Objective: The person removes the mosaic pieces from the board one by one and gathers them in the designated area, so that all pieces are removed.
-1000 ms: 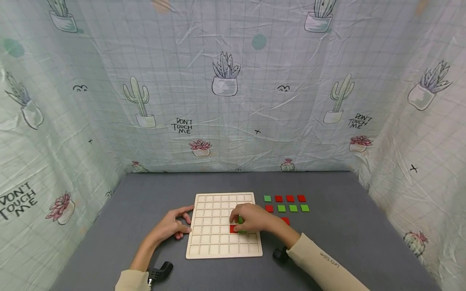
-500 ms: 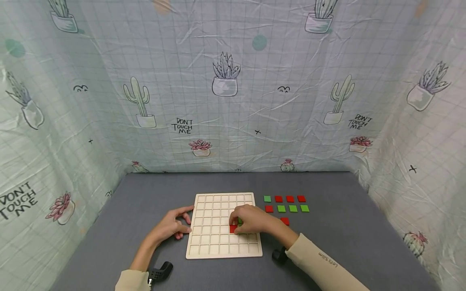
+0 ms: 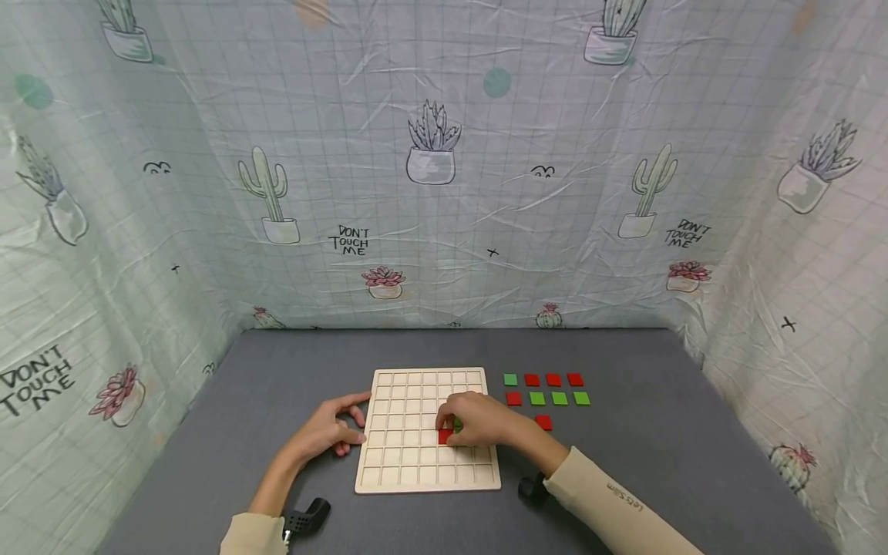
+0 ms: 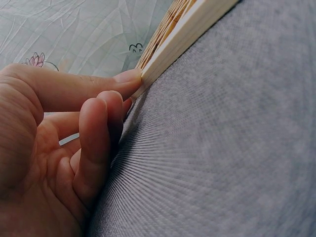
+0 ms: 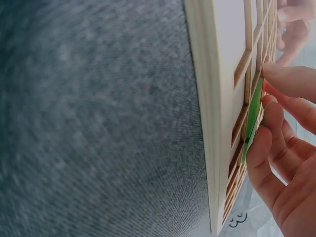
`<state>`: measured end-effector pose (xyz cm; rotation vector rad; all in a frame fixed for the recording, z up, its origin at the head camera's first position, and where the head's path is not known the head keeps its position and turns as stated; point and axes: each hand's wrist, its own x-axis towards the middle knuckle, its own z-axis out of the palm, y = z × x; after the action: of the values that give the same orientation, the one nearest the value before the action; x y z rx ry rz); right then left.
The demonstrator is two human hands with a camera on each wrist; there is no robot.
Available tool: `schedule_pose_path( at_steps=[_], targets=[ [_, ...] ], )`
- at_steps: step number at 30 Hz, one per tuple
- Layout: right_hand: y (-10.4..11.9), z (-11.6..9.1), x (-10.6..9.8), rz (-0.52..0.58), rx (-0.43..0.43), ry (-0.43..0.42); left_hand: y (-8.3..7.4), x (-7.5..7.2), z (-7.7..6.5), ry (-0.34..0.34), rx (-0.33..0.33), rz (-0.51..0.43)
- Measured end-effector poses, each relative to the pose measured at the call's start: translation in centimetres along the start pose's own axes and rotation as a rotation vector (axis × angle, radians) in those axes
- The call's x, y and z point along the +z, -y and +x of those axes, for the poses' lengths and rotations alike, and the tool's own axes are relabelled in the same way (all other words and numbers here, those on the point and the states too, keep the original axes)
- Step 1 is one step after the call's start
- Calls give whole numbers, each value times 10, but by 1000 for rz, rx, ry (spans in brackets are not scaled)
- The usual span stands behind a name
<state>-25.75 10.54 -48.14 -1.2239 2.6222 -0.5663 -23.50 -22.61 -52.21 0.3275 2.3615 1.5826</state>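
A pale wooden grid board (image 3: 401, 456) lies flat on the grey table. My left hand (image 3: 324, 433) is at its left side, thumb and index finger touching the edge; in the left wrist view the thumb (image 4: 89, 89) presses the board's rim and the other fingers curl loosely. Over the board's right half, my right hand (image 3: 480, 418) pinches a red square tile (image 3: 444, 437) that sits at a grid cell, between thumb and index finger. Beneath that hand are green tiles (image 5: 254, 111), partly hidden by the fingers in the head view.
Right of the board, red tiles (image 3: 553, 380) and green tiles (image 3: 559, 398) lie in two rows. A single red tile (image 3: 543, 422) is nearer, beside the right wrist. A patterned curtain (image 3: 430, 231) stands behind and at both sides of the table.
The right hand has shifted very slightly, fingers closing in a little at the red tile, covering more of the green beside it. The left hand stays on the board's edge.
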Motion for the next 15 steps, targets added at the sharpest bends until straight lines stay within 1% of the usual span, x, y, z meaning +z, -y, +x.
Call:
schedule_pose_path(
  at_steps=[5, 15],
  targets=[
    [0, 0, 0, 8, -3, -2, -1, 1, 0, 2, -6, -1],
    [-2, 0, 1, 6, -23, -7, 3, 0, 1, 9, 9, 13]
  ],
)
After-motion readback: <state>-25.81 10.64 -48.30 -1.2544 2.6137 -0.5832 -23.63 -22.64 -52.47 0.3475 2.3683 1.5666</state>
